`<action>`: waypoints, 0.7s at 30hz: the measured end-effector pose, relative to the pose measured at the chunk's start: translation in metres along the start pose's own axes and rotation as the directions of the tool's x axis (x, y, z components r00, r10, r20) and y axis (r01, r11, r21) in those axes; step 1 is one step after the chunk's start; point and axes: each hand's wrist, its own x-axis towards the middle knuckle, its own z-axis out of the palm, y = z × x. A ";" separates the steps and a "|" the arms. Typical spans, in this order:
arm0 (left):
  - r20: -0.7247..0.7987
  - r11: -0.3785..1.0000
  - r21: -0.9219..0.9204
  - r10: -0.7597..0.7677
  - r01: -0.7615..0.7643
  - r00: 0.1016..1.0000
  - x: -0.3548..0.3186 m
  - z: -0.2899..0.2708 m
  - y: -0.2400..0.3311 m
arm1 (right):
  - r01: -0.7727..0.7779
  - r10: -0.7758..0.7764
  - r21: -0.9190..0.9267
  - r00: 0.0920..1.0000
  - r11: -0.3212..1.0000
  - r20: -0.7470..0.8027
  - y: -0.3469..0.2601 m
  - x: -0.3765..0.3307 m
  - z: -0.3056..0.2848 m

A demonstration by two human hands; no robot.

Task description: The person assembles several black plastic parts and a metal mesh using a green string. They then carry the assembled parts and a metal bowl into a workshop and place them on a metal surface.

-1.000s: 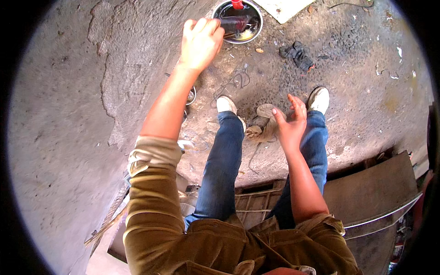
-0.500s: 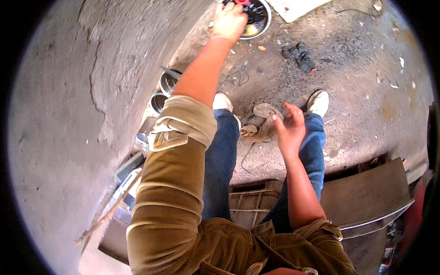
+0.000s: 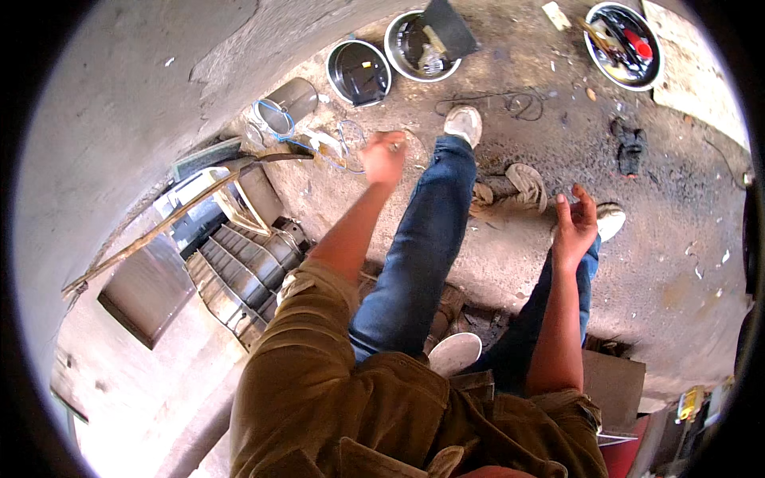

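My left hand (image 3: 384,158) is raised over the floor left of my knee. Its fingers are curled together; a tiny grey spot shows at them, too small to name. Just beyond it, thin blue cord (image 3: 347,143) lies loose beside a clear cylindrical container (image 3: 296,99). My right hand (image 3: 575,229) hangs over my right shin with thumb and fingers apart, holding nothing. Nearest to it on the floor is a crumpled grey-brown cloth (image 3: 518,190), between my shoes.
Dark liquid fills a metal bowl (image 3: 358,72). Beside it, another bowl (image 3: 398,68) holds a brush and a dark plate. At far right, a bowl (image 3: 658,80) contains tools and a red piece. Black gloves (image 3: 629,148) lie nearby. A long stick (image 3: 171,219) leans at left near a ribbed metal part (image 3: 239,267).
My left hand has come back from the tool bowl toward my left knee. The view has swung left, bringing the other bowls and ribbed metal part into sight. My right hand remains apart-fingered.
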 end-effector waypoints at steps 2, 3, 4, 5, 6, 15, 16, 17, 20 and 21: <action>-0.020 0.945 0.096 -0.313 0.313 0.950 0.024 0.000 -0.059 | -0.021 0.023 -0.061 0.999 0.998 0.032 0.002 -0.001 0.008; -0.037 0.916 0.138 -0.375 0.377 0.926 0.036 0.003 -0.075 | -0.032 0.035 -0.061 0.998 0.998 0.044 0.003 -0.002 0.011; -0.083 0.920 0.201 -0.327 0.337 0.941 0.045 0.009 -0.088 | -0.043 0.043 -0.012 0.997 0.999 0.057 0.002 -0.004 0.017; -0.090 0.927 0.215 -0.295 0.308 0.951 0.060 0.014 -0.088 | -0.010 0.011 -0.020 0.998 1.000 0.060 0.007 -0.004 0.021; -0.097 0.933 0.231 -0.261 0.277 0.961 0.075 0.019 -0.086 | 0.021 -0.020 -0.027 0.998 0.999 0.064 0.012 -0.005 0.024; -0.004 0.885 0.404 -0.250 0.230 0.968 0.133 0.045 -0.081 | -0.050 0.063 -0.131 0.993 0.990 0.095 0.013 -0.010 0.043; -0.005 0.921 0.285 -0.275 0.265 0.961 0.134 0.038 -0.086 | -0.055 0.066 -0.116 0.993 0.992 0.094 0.013 -0.010 0.044; 0.004 0.944 0.162 -0.293 0.288 0.956 0.136 0.029 -0.091 | -0.064 0.072 -0.100 0.994 0.993 0.083 0.014 -0.009 0.044; 0.125 0.821 -0.402 -0.389 0.405 0.913 0.136 -0.015 -0.127 | -0.059 0.067 -0.082 0.994 0.995 0.091 0.015 -0.009 0.047; 0.251 0.629 -0.597 -0.443 0.498 0.861 0.133 -0.028 -0.139 | -0.054 0.062 -0.084 0.993 0.995 0.096 0.016 -0.009 0.047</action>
